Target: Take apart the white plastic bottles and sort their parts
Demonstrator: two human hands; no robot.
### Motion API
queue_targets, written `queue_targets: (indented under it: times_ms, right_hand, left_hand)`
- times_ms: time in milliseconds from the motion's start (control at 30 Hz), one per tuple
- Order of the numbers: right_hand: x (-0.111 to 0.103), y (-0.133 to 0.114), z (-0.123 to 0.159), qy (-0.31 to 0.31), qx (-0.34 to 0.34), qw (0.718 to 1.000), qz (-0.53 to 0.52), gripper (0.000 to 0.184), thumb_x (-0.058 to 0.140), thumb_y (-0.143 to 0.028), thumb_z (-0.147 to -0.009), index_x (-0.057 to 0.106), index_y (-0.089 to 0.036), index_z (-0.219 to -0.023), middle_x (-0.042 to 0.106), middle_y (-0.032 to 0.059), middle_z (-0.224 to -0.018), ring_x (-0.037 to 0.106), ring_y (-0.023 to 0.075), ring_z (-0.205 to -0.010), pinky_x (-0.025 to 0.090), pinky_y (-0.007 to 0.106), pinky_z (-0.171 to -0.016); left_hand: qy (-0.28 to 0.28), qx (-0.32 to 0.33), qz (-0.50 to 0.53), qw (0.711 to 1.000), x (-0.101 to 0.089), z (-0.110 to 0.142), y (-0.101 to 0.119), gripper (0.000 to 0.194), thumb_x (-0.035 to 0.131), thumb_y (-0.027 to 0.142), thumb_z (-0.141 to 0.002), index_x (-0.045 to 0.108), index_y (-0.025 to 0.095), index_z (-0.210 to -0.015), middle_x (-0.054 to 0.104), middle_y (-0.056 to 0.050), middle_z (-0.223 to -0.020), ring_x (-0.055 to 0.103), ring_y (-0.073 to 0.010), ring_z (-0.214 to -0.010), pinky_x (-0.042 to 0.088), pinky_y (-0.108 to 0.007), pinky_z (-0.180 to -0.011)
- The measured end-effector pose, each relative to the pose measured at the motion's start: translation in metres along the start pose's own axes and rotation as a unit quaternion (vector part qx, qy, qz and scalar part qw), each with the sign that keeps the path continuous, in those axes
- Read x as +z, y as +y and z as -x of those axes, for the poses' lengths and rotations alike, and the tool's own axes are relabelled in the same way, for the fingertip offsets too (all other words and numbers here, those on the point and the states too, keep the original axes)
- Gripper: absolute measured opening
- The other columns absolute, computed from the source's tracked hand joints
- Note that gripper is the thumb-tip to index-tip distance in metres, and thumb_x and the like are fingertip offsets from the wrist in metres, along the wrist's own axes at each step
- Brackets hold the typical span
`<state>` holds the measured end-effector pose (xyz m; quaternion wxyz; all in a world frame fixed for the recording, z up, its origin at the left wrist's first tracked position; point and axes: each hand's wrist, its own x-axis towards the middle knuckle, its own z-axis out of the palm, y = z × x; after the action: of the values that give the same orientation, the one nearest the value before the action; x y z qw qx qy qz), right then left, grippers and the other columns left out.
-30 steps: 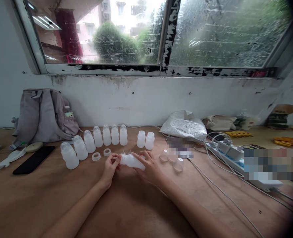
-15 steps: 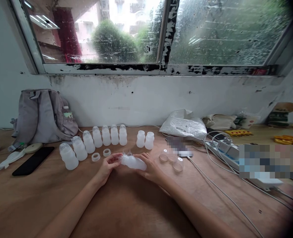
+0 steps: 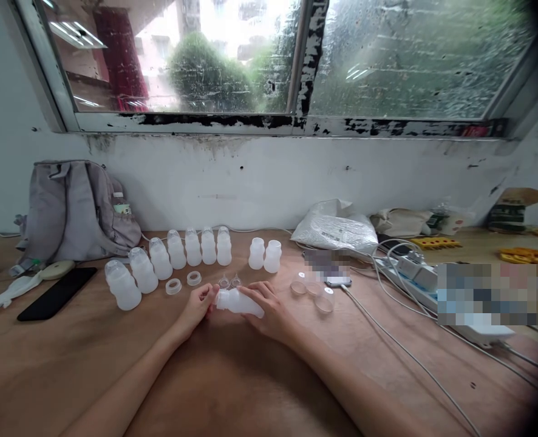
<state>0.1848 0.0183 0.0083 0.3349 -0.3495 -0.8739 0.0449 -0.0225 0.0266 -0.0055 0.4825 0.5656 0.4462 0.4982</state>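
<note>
A frosted white baby bottle [image 3: 240, 302] lies tipped sideways between my hands, its neck to the left. My right hand [image 3: 269, 309] is wrapped around its body. With closed fingers, my left hand [image 3: 200, 308] grips the neck end, where a pale collar shows; the fingertips hide the mouth. Just behind the bottle are two clear nipples [image 3: 224, 282] on the table. Two white collar rings [image 3: 173, 286] lie to the left. Clear domed caps [image 3: 324, 301] are to the right of my right hand. Two uncapped bottles [image 3: 272, 257] stand upright behind.
Several capped bottles [image 3: 160, 260] stand in a curved row at the left. Beyond them are a black phone [image 3: 57, 294] and a grey backpack [image 3: 71, 212]. On the right lie a charging phone with a white cable [image 3: 387, 343], a power strip [image 3: 483, 331] and a silvery bag [image 3: 335, 224].
My left fingers have curled closer around the bottle's neck and turned. The held bottle has shifted slightly left and down, leaving both nipples behind it in plainer view.
</note>
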Motion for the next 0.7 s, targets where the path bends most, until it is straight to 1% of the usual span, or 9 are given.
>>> queue_targets:
  times_ms: [67, 133, 200, 233, 300, 367, 500, 600, 700]
  right_hand:
    - [0.0, 0.0, -0.001, -0.006, 0.007, 1.0, -0.016, 0.052, 0.059, -0.023, -0.07, 0.043, -0.023, -0.12, 0.051, 0.0076, -0.104, 0.046, 0.022, -0.094, 0.04, 0.038, -0.082]
    - [0.0, 0.002, -0.002, 0.001, 0.032, 0.999, -0.032, 0.05, 0.06, -0.024, -0.07, 0.044, -0.022, -0.118, 0.052, 0.007, -0.101, 0.047, 0.0215, -0.092, 0.041, 0.037, -0.081]
    - [0.002, 0.004, -0.003, 0.022, 0.06, 0.997, -0.04, 0.047, 0.059, -0.025, -0.071, 0.046, -0.022, -0.115, 0.053, 0.0067, -0.099, 0.048, 0.0215, -0.091, 0.042, 0.037, -0.08]
    - [0.003, 0.005, -0.003, 0.033, 0.071, 0.996, -0.04, 0.046, 0.059, -0.026, -0.071, 0.046, -0.022, -0.115, 0.053, 0.0068, -0.098, 0.049, 0.0218, -0.09, 0.042, 0.037, -0.079]
    - [0.006, 0.005, -0.004, 0.046, 0.078, 0.995, -0.035, 0.045, 0.058, -0.027, -0.072, 0.046, -0.022, -0.114, 0.054, 0.0073, -0.098, 0.049, 0.0223, -0.09, 0.042, 0.038, -0.08]
    - [0.007, 0.004, -0.003, 0.045, 0.071, 0.996, -0.027, 0.044, 0.058, -0.027, -0.072, 0.046, -0.021, -0.114, 0.054, 0.0078, -0.099, 0.049, 0.0225, -0.091, 0.042, 0.038, -0.08]
    - [0.009, -0.002, -0.001, 0.035, 0.046, 0.998, -0.01, 0.047, 0.06, -0.025, -0.071, 0.045, -0.024, -0.116, 0.053, 0.0075, -0.102, 0.048, 0.0232, -0.092, 0.042, 0.039, -0.081]
    - [0.011, -0.003, 0.0, 0.04, 0.043, 0.998, 0.004, 0.049, 0.061, -0.023, -0.069, 0.046, -0.025, -0.116, 0.052, 0.0074, -0.103, 0.047, 0.0239, -0.094, 0.041, 0.04, -0.082]
    - [0.013, -0.001, 0.0, 0.048, 0.046, 0.998, 0.019, 0.048, 0.061, -0.022, -0.069, 0.047, -0.025, -0.115, 0.051, 0.0079, -0.104, 0.046, 0.0241, -0.095, 0.041, 0.041, -0.082]
  left_hand:
    - [0.005, 0.015, 0.016, 1.0, 0.002, 0.003, 0.004, 0.027, 0.056, 0.042, -0.072, 0.052, 0.017, -0.062, 0.045, 0.006, -0.045, 0.039, -0.0062, -0.039, 0.029, -0.017, -0.04]
    - [-0.004, 0.035, 0.076, 0.996, 0.002, 0.005, 0.009, 0.02, 0.064, 0.031, -0.066, 0.058, 0.018, -0.079, 0.058, 0.001, -0.069, 0.053, -0.0094, -0.061, 0.04, -0.018, -0.055]
    - [-0.013, 0.037, 0.159, 0.987, 0.002, 0.004, 0.012, 0.043, 0.07, 0.021, -0.06, 0.055, 0.023, -0.1, 0.057, -0.002, -0.101, 0.053, -0.014, -0.091, 0.041, -0.021, -0.076]
    - [-0.007, 0.027, 0.192, 0.981, 0.002, 0.003, 0.012, 0.052, 0.07, 0.02, -0.059, 0.051, 0.026, -0.107, 0.053, -0.002, -0.11, 0.05, -0.0151, -0.1, 0.039, -0.023, -0.082]
    - [0.024, -0.007, 0.218, 0.976, 0.002, 0.0, 0.008, 0.056, 0.069, 0.025, -0.061, 0.047, 0.027, -0.113, 0.053, -0.003, -0.109, 0.049, -0.0148, -0.101, 0.039, -0.023, -0.082]
    - [0.052, -0.04, 0.208, 0.976, 0.002, -0.002, 0.002, 0.053, 0.066, 0.033, -0.065, 0.045, 0.024, -0.114, 0.056, -0.003, -0.097, 0.053, -0.0134, -0.09, 0.04, -0.023, -0.076]
    - [0.067, -0.059, 0.193, 0.977, 0.006, 0.0, -0.003, 0.056, 0.062, 0.042, -0.068, 0.041, 0.021, -0.115, 0.059, -0.002, -0.083, 0.057, -0.0123, -0.077, 0.041, -0.024, -0.071]
    - [0.081, -0.063, 0.191, 0.976, 0.008, 0.004, 0.0, 0.056, 0.064, 0.037, -0.066, 0.042, 0.019, -0.114, 0.061, -0.003, -0.08, 0.058, -0.013, -0.074, 0.042, -0.025, -0.071]
    - [0.059, -0.045, 0.23, 0.97, 0.007, 0.004, 0.004, 0.06, 0.069, 0.022, -0.061, 0.042, 0.021, -0.115, 0.062, -0.005, -0.091, 0.058, -0.0148, -0.083, 0.042, -0.027, -0.077]
